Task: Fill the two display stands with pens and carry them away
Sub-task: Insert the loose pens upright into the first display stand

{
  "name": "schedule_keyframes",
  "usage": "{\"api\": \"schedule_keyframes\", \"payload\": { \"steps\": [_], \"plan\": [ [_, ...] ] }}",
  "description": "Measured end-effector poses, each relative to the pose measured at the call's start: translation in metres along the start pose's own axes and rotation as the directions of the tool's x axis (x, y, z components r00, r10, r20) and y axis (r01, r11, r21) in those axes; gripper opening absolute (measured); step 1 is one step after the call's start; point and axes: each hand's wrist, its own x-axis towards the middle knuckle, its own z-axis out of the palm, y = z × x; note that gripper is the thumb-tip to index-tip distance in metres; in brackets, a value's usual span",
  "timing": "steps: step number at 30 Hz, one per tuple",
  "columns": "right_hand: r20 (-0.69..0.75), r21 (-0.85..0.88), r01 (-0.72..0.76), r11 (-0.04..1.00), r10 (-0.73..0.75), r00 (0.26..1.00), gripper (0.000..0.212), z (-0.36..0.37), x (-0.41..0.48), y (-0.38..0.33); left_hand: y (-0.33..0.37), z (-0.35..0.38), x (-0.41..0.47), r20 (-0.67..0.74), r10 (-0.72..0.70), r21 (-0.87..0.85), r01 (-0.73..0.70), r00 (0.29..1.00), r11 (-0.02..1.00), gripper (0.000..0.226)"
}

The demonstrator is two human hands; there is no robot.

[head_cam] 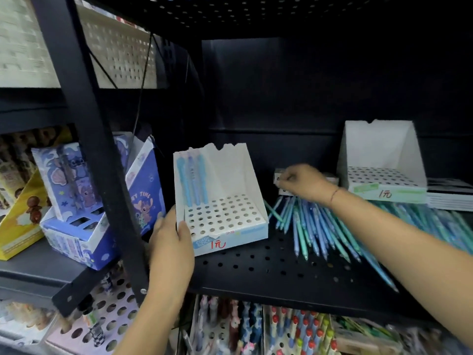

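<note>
A white cardboard display stand (230, 170) with a perforated top is gripped at its near left corner by the left hand (171, 242), and three blue pens (192, 178) are seen standing in its far left holes. The right hand (302, 181) is held over the far end of a heap of loose blue and green pens (320, 226) lying on the black perforated metal shelf (268, 272); its fingers are curled, but whether anything is gripped cannot be told. A second white stand (378, 149) is set far right.
</note>
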Motion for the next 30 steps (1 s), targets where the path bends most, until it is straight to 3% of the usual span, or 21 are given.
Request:
{"api": "schedule_keyframes", "payload": {
  "steps": [3, 10, 13, 18, 22, 25, 30],
  "plan": [
    [0.091, -0.094, -0.037, 0.995, 0.046, 0.995, 0.045, 0.019, 0.003, 0.002, 0.004, -0.001, -0.002, -0.007, 0.005, -0.007, -0.005, 1.000, 1.000, 0.035],
    [0.177, -0.343, -0.059, 0.937, 0.126, 0.976, 0.035, 0.043, 0.009, -0.020, 0.004, -0.001, -0.003, 0.019, -0.025, -0.011, 0.025, 1.000, 1.000, 0.036],
    [0.191, -0.333, -0.057, 0.941, 0.127, 0.973, 0.028, 0.040, 0.003, -0.014, 0.003, -0.001, -0.003, 0.031, -0.020, 0.004, 0.020, 0.999, 1.000, 0.037],
    [0.272, -0.351, -0.023, 0.936, 0.125, 0.954, 0.038, 0.019, -0.017, -0.010, 0.006, -0.003, -0.003, 0.040, -0.006, 0.005, 0.006, 0.999, 1.000, 0.036],
    [0.369, -0.337, -0.058, 0.940, 0.189, 0.910, 0.042, 0.007, -0.023, -0.009, 0.014, -0.004, -0.005, 0.064, -0.020, -0.019, 0.022, 0.998, 1.000, 0.036],
    [0.350, -0.394, -0.090, 0.915, 0.240, 0.906, 0.035, 0.006, -0.022, -0.009, 0.009, -0.003, -0.002, 0.069, -0.021, -0.023, 0.023, 0.997, 0.999, 0.036],
    [0.308, -0.563, -0.104, 0.820, 0.325, 0.894, 0.062, 0.010, -0.016, -0.018, 0.003, -0.001, 0.000, 0.073, -0.010, -0.037, 0.012, 0.997, 0.999, 0.036]
  ]
}}
